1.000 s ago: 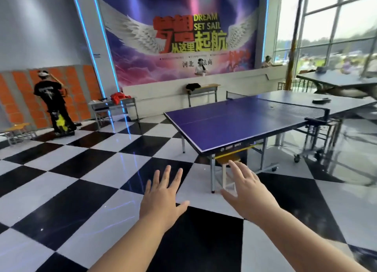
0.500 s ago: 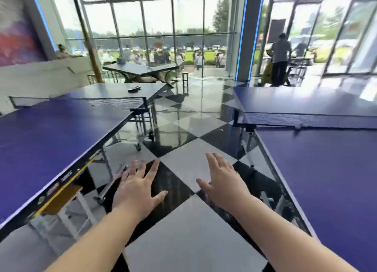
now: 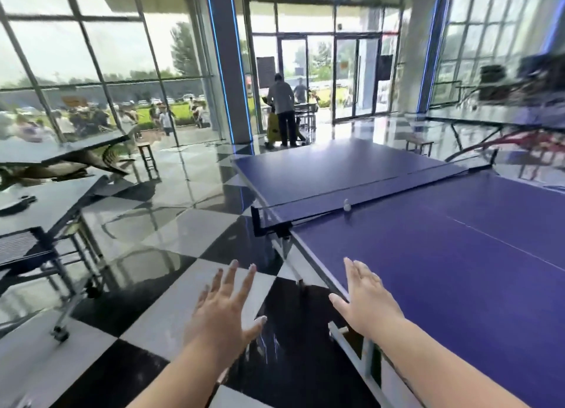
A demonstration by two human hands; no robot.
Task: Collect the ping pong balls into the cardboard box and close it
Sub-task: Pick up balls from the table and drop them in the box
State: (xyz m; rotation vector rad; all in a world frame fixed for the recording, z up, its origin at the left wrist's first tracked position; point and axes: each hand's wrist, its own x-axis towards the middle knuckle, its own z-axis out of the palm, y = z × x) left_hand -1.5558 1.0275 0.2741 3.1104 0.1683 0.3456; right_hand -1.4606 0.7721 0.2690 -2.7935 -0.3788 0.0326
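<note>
A small white ping pong ball (image 3: 346, 205) lies on the blue ping pong table (image 3: 458, 254), right by the net (image 3: 367, 193), blurred by motion. My left hand (image 3: 226, 306) is stretched out flat over the checkered floor, fingers spread, holding nothing. My right hand (image 3: 367, 297) is also flat and empty, hovering over the table's near left edge. The ball is well beyond both hands. No cardboard box is in view.
A second table (image 3: 46, 199) with a black paddle (image 3: 16, 204) stands at the left on wheeled legs. A person (image 3: 282, 111) stands by the glass doors at the back. Another table and stool (image 3: 420, 144) sit at the far right. Glossy black-and-white floor lies between the tables.
The view has swung right, from the wall banner past the windows to the doors. The right-hand table now fills the lower right and a ball by its net has come into sight. Both hands stay spread.
</note>
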